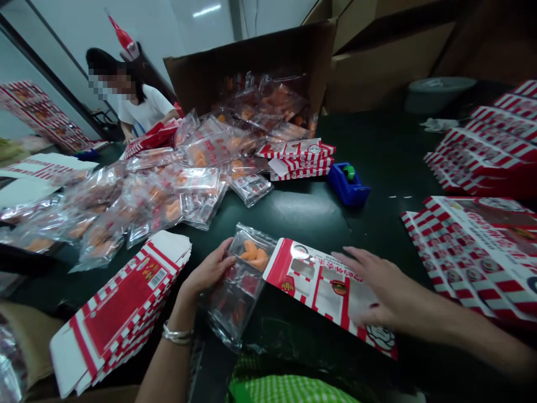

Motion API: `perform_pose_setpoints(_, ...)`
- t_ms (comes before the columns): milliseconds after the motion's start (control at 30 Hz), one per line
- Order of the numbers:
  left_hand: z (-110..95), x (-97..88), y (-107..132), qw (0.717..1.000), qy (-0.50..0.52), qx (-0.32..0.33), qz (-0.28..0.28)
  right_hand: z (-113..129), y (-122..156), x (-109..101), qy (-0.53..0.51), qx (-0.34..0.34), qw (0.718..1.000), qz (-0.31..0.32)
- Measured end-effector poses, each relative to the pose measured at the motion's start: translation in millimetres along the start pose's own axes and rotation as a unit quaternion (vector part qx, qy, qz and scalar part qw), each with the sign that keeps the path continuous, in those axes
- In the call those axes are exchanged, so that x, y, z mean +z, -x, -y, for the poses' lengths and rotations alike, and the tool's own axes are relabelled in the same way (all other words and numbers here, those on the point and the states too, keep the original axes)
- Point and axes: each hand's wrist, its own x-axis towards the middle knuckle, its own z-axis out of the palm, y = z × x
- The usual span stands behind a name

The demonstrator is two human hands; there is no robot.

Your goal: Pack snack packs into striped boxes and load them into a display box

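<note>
My left hand (213,267), with a silver bangle at the wrist, grips the left edge of a clear plastic packet (235,296). Orange pieces show in the packet's upper part, and red and clear contents below. Touching or just beside that packet is the left end of a flat red-and-white striped box (312,291) with cut-out windows and pictures of fries and a burger. Over the box's right part, my right hand (384,288) has its fingers spread. Whether its fingertips press on the box or hover is hard to tell.
Left of my arm lies a stack of flat striped boxes (126,313). Beyond is a heap of clear packets (159,196) spilling from a large carton (327,61). A blue tape dispenser (349,187) stands right. More boxes (474,252) are stacked far right. A co-worker (142,109) works at the back left.
</note>
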Motion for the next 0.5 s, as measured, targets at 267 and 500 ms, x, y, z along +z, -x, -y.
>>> perform_pose_setpoints(267,7,4.4,11,0.966,0.25,-0.039,0.055,10,18,29,0.084,-0.08,0.99,-0.083)
perform_pose_setpoints(500,8,-0.2,23,0.939,0.298,-0.024,0.168,0,4,11,0.066,-0.179,0.978,-0.084)
